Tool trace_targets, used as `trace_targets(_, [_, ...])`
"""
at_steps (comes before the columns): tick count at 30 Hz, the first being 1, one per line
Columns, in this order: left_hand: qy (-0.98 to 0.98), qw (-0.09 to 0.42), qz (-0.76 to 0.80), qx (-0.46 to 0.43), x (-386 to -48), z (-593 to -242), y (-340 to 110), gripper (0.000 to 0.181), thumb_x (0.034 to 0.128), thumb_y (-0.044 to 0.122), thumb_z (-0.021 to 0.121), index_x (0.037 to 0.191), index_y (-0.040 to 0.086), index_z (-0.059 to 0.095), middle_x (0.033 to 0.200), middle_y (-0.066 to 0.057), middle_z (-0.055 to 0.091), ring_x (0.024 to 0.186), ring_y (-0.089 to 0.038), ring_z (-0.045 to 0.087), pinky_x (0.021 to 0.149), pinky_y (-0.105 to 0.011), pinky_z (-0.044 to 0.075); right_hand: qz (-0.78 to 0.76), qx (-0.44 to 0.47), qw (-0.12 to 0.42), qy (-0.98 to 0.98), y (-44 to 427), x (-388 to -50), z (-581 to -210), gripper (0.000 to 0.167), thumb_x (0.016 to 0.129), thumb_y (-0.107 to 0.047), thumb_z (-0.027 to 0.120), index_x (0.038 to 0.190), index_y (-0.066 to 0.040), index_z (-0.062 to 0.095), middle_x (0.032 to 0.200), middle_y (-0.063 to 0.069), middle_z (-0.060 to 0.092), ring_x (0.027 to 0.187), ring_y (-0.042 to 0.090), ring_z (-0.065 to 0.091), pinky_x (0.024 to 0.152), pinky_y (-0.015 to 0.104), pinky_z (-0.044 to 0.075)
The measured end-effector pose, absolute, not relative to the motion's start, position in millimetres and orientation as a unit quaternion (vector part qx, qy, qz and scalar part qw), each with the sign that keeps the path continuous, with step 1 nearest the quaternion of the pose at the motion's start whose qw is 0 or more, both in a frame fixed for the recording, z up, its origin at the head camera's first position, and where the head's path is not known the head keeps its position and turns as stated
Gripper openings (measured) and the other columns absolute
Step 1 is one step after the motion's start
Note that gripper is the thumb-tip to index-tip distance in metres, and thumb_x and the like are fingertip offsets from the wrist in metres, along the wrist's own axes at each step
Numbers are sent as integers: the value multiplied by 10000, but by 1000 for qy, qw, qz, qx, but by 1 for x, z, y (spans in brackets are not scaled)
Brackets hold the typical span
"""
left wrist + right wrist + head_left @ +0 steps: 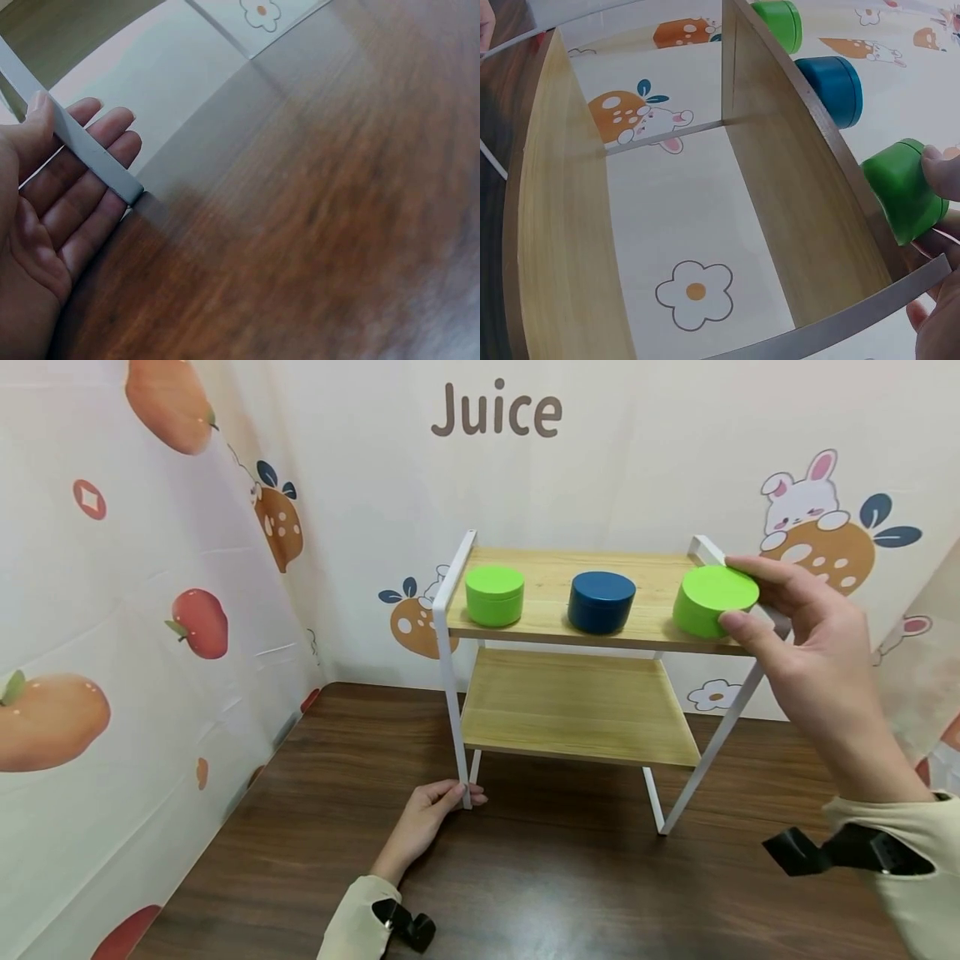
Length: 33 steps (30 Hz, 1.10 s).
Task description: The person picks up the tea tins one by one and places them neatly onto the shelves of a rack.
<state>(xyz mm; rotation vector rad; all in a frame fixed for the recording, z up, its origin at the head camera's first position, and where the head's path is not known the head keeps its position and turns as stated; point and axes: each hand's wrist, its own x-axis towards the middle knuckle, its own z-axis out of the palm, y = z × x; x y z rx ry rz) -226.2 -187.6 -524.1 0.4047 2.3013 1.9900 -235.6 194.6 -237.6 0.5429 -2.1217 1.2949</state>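
Observation:
A two-tier shelf (pixel 577 706) with wooden boards and a white metal frame stands on the dark table. Along the front of its top board sit a green round tin (pixel 495 597), a dark blue round tin (pixel 602 602) and, at the right end, another green round tin (pixel 712 602). My right hand (pixel 821 652) grips that right green tin between thumb and fingers; in the right wrist view the tin (pixel 906 191) is at the board's edge. Low on the left, my left hand (pixel 427 818) pinches the shelf's front left leg (pixel 90 154) near its foot.
The dark wooden table (pixel 315 860) extends around the shelf. Behind and to the left hangs a pale printed cloth (pixel 615 460) with fruit, rabbits and the word "Juice". The lower wooden board (pixel 577 702) carries nothing visible.

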Motion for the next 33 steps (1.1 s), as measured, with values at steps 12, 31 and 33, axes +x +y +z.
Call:
trace_targets(12, [751, 36, 646, 133, -227, -524, -187, 393, 1133, 288, 497, 1245, 5, 746, 1193, -169, 788, 1197, -83, 709, 1050, -201, 499, 455, 204, 348, -794, 190, -239, -250, 449, 980, -17, 712, 1418, -99, 657, 1286, -173, 650, 1172, 3, 611, 1040, 78, 414])
trace_targets(31, [749, 38, 648, 133, -226, -523, -188, 389, 1130, 281, 506, 1254, -5, 738, 1207, -181, 781, 1197, -78, 710, 1052, -195, 497, 460, 209, 385, -772, 180, -241, -260, 438, 975, -8, 670, 1409, -63, 652, 1254, -200, 630, 1166, 54, 579, 1019, 173, 412])
trace_targets(33, [748, 38, 649, 135, -226, -523, -188, 388, 1129, 278, 509, 1252, -8, 739, 1207, -186, 780, 1192, -79, 713, 1049, -198, 501, 458, 209, 390, -771, 180, -241, -261, 438, 981, -24, 663, 1417, -51, 641, 1266, -205, 619, 1181, 49, 573, 1018, 183, 406])
